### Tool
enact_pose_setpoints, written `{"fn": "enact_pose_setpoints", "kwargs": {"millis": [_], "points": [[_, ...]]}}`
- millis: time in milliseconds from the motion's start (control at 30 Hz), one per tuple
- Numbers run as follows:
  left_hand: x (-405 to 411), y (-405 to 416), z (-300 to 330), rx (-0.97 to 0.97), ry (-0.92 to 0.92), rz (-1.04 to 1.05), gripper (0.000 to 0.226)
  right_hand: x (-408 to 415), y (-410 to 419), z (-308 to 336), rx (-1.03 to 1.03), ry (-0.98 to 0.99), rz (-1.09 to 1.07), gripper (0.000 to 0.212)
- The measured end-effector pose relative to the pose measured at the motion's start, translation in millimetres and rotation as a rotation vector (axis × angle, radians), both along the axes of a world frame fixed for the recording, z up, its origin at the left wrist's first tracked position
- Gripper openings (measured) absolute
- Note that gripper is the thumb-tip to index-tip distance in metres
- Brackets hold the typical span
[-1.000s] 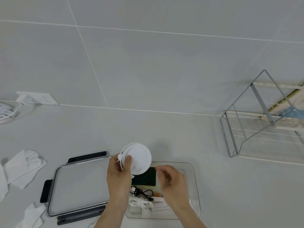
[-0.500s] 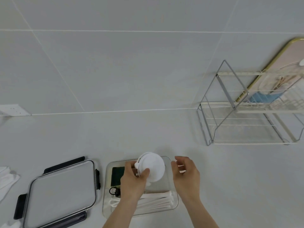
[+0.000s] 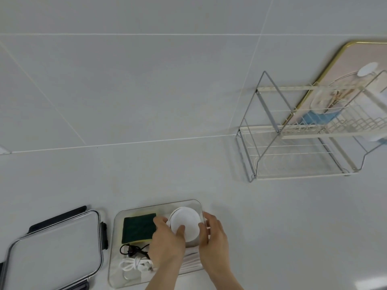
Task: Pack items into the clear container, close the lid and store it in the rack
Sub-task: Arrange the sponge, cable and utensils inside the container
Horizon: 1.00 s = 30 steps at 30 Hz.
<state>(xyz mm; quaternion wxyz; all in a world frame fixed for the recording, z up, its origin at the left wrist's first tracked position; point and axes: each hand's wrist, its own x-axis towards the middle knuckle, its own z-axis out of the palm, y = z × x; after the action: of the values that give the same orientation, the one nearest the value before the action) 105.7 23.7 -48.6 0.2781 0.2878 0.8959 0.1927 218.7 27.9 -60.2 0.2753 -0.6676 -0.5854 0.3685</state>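
Note:
The clear container (image 3: 117,231) sits on the white counter at the bottom centre. Inside lie a green sponge (image 3: 138,228), a black cable (image 3: 132,250), a white coiled cable (image 3: 134,265) and white strips under my wrists. My left hand (image 3: 167,241) holds a round white disc (image 3: 186,222) in the container's far right corner, thumb on its face. My right hand (image 3: 213,235) rests against the container's right wall and touches the disc's edge. The lid (image 3: 52,248), with dark clips, lies flat to the left. The wire rack (image 3: 297,143) stands at the right.
A gold-rimmed board and a dish rack with a blue item (image 3: 318,118) stand behind the wire rack. A white socket's corner (image 3: 4,150) shows at the left edge on the tiled wall.
The view has swung right, so the rack is fuller in view. The white disc has come down from above the container into its far right corner. My right hand has closed in on the container's wall.

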Motion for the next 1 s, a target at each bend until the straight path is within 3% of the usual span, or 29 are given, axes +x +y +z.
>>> {"fn": "enact_pose_setpoints", "kwargs": {"millis": [133, 233, 300, 467, 600, 733, 833, 1000], "points": [[-0.6, 1.2, 4.7, -0.028, 0.149, -0.223, 0.047, -0.6, -1.5, -3.8, -0.011, -0.068, 0.023, 0.031], [-4.8, -1.3, 11.6, -0.05, 0.275, -0.414, 0.06, -3.5, -2.9, -3.6, 0.007, -0.083, 0.008, 0.032], [-13.3, -9.7, 20.6, -0.038, 0.367, -0.525, 0.052, -5.2, -3.0, -4.2, 0.027, -0.097, -0.017, 0.03], [-47.6, -57.7, 12.3, 0.144, 0.35, -0.72, 0.009, -7.7, -4.8, -6.5, 0.054, -0.109, -0.034, 0.027], [-59.8, -73.6, -6.9, 0.167, 0.346, -0.902, 0.028, -2.9, -5.7, 4.3, 0.265, -0.268, 0.022, 0.033], [-63.1, -70.6, -10.2, 0.199, 0.416, -0.946, 0.028, -6.4, -13.4, 30.7, 0.515, -0.294, 0.39, 0.021], [-69.1, -73.0, -9.6, 0.163, 0.393, -0.947, 0.028, -15.0, -29.0, 30.1, 0.384, -0.3, 0.718, 0.012], [-86.8, -75.5, -7.3, 0.09, 0.327, -0.913, 0.032, -22.9, -42.8, 19.8, 0.293, -0.356, 0.804, 0.024]]}}
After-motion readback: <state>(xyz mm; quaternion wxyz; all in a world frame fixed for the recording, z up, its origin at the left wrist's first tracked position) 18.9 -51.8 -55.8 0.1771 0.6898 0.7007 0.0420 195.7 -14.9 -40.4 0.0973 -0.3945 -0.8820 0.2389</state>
